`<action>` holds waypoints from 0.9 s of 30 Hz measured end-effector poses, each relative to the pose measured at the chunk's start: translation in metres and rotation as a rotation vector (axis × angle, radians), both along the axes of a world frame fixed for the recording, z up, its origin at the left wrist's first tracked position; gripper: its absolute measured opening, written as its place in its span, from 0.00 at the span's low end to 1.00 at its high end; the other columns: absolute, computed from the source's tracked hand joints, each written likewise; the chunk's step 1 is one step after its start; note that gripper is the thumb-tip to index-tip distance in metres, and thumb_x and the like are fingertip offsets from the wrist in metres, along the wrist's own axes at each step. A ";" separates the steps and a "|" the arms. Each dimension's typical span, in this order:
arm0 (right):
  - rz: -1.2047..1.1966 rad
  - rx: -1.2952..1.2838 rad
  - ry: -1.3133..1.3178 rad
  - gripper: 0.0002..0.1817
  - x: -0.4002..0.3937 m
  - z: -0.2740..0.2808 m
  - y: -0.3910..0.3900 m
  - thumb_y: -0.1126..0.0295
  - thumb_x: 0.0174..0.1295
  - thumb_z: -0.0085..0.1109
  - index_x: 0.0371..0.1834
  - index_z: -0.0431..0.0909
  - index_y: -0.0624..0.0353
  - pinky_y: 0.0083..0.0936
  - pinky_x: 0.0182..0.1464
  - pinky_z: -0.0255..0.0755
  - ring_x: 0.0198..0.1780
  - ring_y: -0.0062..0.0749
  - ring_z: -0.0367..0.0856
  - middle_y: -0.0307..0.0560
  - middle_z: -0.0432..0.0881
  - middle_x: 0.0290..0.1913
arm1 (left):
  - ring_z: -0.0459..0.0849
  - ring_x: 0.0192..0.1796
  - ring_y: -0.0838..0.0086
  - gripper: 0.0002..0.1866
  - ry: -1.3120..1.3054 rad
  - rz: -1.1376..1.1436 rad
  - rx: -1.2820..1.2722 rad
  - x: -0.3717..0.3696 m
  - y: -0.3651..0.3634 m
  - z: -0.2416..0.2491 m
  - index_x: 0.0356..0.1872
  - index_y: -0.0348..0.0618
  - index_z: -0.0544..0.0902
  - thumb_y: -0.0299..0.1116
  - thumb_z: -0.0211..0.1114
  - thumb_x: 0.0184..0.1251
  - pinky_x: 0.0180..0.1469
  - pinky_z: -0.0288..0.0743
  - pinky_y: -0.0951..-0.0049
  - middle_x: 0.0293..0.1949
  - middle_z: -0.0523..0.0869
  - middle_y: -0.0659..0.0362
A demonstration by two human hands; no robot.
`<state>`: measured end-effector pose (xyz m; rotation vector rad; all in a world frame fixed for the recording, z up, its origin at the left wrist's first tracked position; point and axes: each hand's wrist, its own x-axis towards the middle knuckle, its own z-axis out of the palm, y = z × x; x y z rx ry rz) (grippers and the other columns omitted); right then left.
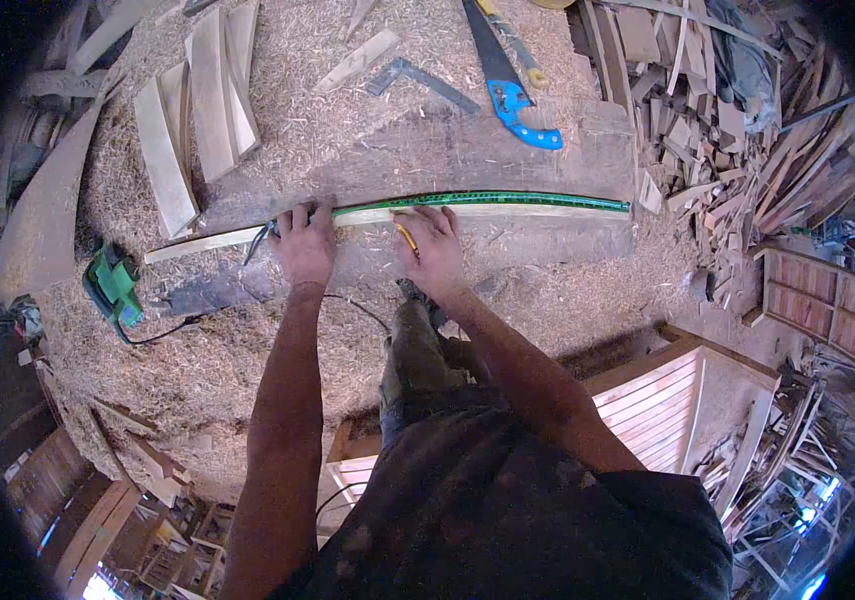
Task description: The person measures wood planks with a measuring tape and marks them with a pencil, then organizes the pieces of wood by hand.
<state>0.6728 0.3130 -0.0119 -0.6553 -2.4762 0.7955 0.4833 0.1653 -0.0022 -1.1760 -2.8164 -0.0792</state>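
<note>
A long pale wooden strip (213,243) lies across the dark board, and a green measuring tape (528,198) is stretched along it toward the right end. My left hand (306,245) grips the tape's near end, with a dark case or strap beside its fingers, and presses on the strip. In my right hand (435,250) is a yellow pencil (408,238), its tip at the strip near the tape's edge. Both hands rest at the middle of the strip, a little apart.
Behind are a blue-handled saw (523,115), a metal square (423,82) and several wooden boards (215,95). A green power tool (113,287) with a cord sits at the left. Shavings cover the ground; scrap wood (683,140) is heaped at the right.
</note>
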 end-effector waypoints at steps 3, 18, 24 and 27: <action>-0.009 0.007 -0.001 0.20 0.000 0.001 -0.001 0.65 0.69 0.65 0.64 0.84 0.49 0.62 0.80 0.60 0.71 0.49 0.79 0.47 0.89 0.59 | 0.80 0.64 0.61 0.23 -0.002 0.004 0.001 0.000 0.001 0.000 0.67 0.75 0.85 0.44 0.69 0.72 0.65 0.74 0.32 0.58 0.84 0.66; -0.026 0.035 -0.016 0.19 -0.003 0.001 -0.003 0.67 0.69 0.65 0.63 0.85 0.51 0.59 0.80 0.59 0.71 0.47 0.80 0.47 0.89 0.61 | 0.80 0.63 0.60 0.24 0.005 -0.009 0.041 0.001 -0.001 0.000 0.68 0.75 0.85 0.43 0.68 0.72 0.65 0.74 0.31 0.56 0.85 0.64; -0.031 0.018 -0.003 0.19 -0.004 0.003 -0.003 0.67 0.69 0.66 0.62 0.86 0.51 0.59 0.80 0.60 0.70 0.48 0.80 0.46 0.89 0.60 | 0.80 0.63 0.59 0.24 -0.017 -0.002 0.042 0.000 0.000 0.002 0.68 0.75 0.85 0.43 0.69 0.71 0.65 0.74 0.30 0.57 0.85 0.64; -0.031 0.014 -0.003 0.19 -0.003 0.005 -0.003 0.67 0.68 0.66 0.62 0.86 0.51 0.60 0.80 0.60 0.70 0.48 0.81 0.46 0.90 0.60 | 0.80 0.65 0.57 0.23 -0.021 -0.010 0.010 0.002 0.000 0.005 0.68 0.73 0.84 0.43 0.67 0.72 0.62 0.76 0.31 0.60 0.85 0.64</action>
